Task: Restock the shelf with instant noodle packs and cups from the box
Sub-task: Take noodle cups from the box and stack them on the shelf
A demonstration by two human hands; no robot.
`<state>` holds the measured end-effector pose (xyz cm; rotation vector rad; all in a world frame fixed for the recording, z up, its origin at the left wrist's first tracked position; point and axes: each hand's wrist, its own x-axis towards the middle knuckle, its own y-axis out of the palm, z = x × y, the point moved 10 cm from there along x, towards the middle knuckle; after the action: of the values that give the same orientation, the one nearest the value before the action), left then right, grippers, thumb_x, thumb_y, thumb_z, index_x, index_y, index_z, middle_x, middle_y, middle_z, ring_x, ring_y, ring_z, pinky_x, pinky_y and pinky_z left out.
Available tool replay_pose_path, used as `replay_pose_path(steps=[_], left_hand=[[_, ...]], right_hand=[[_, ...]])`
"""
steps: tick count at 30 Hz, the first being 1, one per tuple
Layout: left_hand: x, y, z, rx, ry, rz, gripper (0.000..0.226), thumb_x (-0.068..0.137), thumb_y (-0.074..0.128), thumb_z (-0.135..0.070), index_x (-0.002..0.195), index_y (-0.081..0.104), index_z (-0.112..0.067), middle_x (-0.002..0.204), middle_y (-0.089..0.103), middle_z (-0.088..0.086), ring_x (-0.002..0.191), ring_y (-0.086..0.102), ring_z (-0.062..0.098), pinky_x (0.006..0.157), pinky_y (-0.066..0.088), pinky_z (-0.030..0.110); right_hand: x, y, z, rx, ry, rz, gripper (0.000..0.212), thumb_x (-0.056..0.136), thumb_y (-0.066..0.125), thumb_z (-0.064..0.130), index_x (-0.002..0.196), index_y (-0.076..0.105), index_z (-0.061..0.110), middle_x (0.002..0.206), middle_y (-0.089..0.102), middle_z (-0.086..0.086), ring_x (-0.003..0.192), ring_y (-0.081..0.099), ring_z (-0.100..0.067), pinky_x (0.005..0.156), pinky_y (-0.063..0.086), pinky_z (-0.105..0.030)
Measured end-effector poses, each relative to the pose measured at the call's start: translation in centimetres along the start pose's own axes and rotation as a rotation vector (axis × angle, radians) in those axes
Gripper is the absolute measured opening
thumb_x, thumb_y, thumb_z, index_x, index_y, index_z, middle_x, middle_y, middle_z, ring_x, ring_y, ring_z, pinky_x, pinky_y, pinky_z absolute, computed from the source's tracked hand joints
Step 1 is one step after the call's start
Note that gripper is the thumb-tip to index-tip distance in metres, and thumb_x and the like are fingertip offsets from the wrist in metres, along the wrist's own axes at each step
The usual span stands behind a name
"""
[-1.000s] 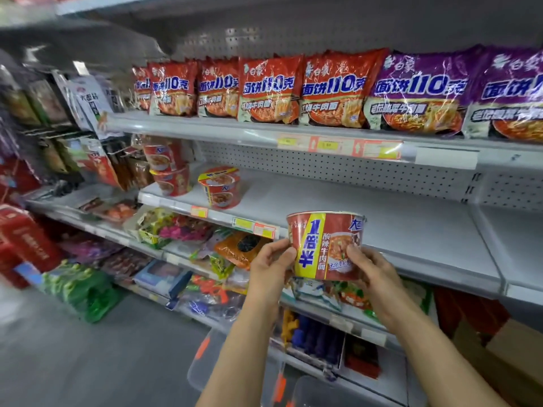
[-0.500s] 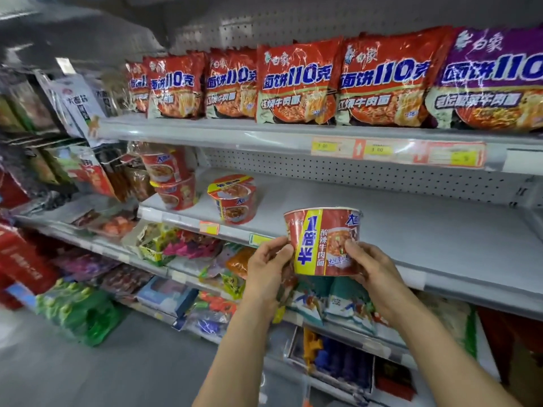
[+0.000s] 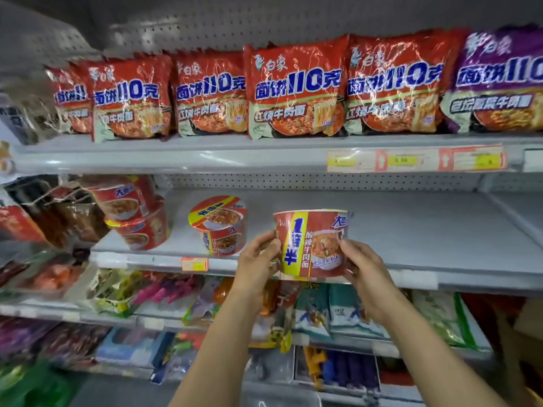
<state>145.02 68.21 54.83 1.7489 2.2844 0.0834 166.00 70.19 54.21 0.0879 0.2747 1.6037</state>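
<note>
Between left hand (image 3: 258, 259) and right hand (image 3: 363, 268): noodle cup (image 3: 311, 245), gripped both sides. Placing step. Next: forward onto bare shelf (image 3: 426, 230), upright.

Two bare forearms, sleeveless, left hand (image 3: 258, 259) and right hand (image 3: 363, 268) without rings.

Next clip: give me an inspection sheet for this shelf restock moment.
Surface: grey metal middle shelf, mostly bare to the right.
Job's things: red noodle cup with yellow stripe, held at the shelf's front edge; tilted lone red cup; two stacked red cups; red and purple noodle packs above.
Clutter: mixed snack bags below.
Hands: left hand and right hand grip the cup's sides.
Cables: nothing seen.
Surroundings: pegboard backing.
</note>
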Motion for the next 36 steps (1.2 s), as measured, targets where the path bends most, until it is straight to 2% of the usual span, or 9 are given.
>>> replay_pose_path(steps=[3,6,8,13,16,21,27,33,36], left_hand=[[2.3,0.2,-0.7,0.027,-0.002,0.048,0.016,0.101,0.051,-0.012,0.113,0.06,-0.018,0.112,0.069,0.005,0.092,0.065,0.01,0.076,0.055,0.026],[5.0,0.6,-1.0,0.132,-0.002,0.1,0.023,0.104,0.044,-0.015,0.124,0.056,-0.018,0.123,0.066,0.008,0.11,0.062,0.019,0.092,0.051,0.037],[6.7,0.9,-1.3,0.202,0.0,0.137,0.03,0.105,0.042,-0.016,0.133,0.051,-0.018,0.128,0.063,0.007,0.116,0.058,0.022,0.093,0.048,0.036],[10.2,1.4,-1.5,0.282,-0.023,0.218,0.037,0.105,0.04,-0.01,0.141,0.045,-0.013,0.134,0.059,0.007,0.117,0.055,0.02,0.104,0.044,0.04],[11.6,1.6,-1.0,0.253,-0.049,0.257,0.043,0.104,0.042,-0.008,0.147,0.039,-0.013,0.139,0.055,0.007,0.115,0.054,0.02,0.1,0.045,0.035],[12.2,2.2,0.0,0.172,-0.085,0.294,0.045,0.103,0.042,-0.006,0.148,0.038,-0.014,0.122,0.059,0.004,0.097,0.059,0.012,0.073,0.05,0.021],[13.1,2.0,1.5,0.081,-0.134,0.315,0.048,0.103,0.038,0.0,0.149,0.035,-0.013,0.116,0.061,0.001,0.096,0.059,0.011,0.092,0.046,0.029],[13.3,2.0,2.0,0.036,-0.166,0.323,0.042,0.101,0.04,0.003,0.138,0.043,-0.016,0.103,0.063,-0.006,0.092,0.061,0.009,0.08,0.051,0.023],[13.6,1.9,2.4,0.012,-0.18,0.311,0.046,0.101,0.04,0.003,0.144,0.039,-0.015,0.109,0.062,-0.002,0.101,0.06,0.015,0.095,0.048,0.032]], right_hand=[[1.5,0.1,0.4,-0.065,-0.018,-0.047,0.034,0.09,0.061,0.038,0.114,0.057,0.014,0.113,0.069,-0.005,0.107,0.065,-0.02,0.1,0.048,-0.037],[2.9,0.5,1.1,-0.149,-0.05,-0.075,0.031,0.091,0.063,0.031,0.116,0.055,0.014,0.111,0.068,0.0,0.103,0.066,-0.015,0.087,0.052,-0.029],[3.9,0.9,1.2,-0.186,-0.058,-0.083,0.025,0.093,0.062,0.024,0.115,0.054,0.014,0.109,0.066,0.005,0.098,0.065,-0.008,0.083,0.051,-0.024],[7.1,1.5,0.4,-0.22,-0.014,-0.1,0.026,0.095,0.058,0.008,0.119,0.051,0.015,0.108,0.062,0.008,0.105,0.06,-0.014,0.095,0.049,-0.032],[8.6,1.5,0.0,-0.257,0.004,-0.098,0.028,0.095,0.056,0.002,0.12,0.05,0.015,0.118,0.062,0.0,0.114,0.057,-0.02,0.103,0.046,-0.039],[9.8,1.5,-0.5,-0.348,0.043,-0.065,0.041,0.095,0.058,0.007,0.133,0.045,0.018,0.134,0.057,-0.008,0.123,0.054,-0.027,0.107,0.043,-0.047],[10.8,1.8,-1.9,-0.412,0.099,-0.043,0.05,0.097,0.054,0.005,0.143,0.038,0.016,0.141,0.051,-0.014,0.124,0.052,-0.028,0.103,0.044,-0.04],[11.6,1.5,-3.9,-0.411,0.195,-0.072,0.055,0.096,0.052,0.0,0.145,0.036,0.018,0.144,0.05,-0.01,0.129,0.049,-0.027,0.109,0.039,-0.043],[11.8,1.3,-4.2,-0.409,0.209,-0.073,0.055,0.095,0.055,0.0,0.143,0.036,0.018,0.143,0.05,-0.011,0.129,0.049,-0.028,0.112,0.037,-0.046]])
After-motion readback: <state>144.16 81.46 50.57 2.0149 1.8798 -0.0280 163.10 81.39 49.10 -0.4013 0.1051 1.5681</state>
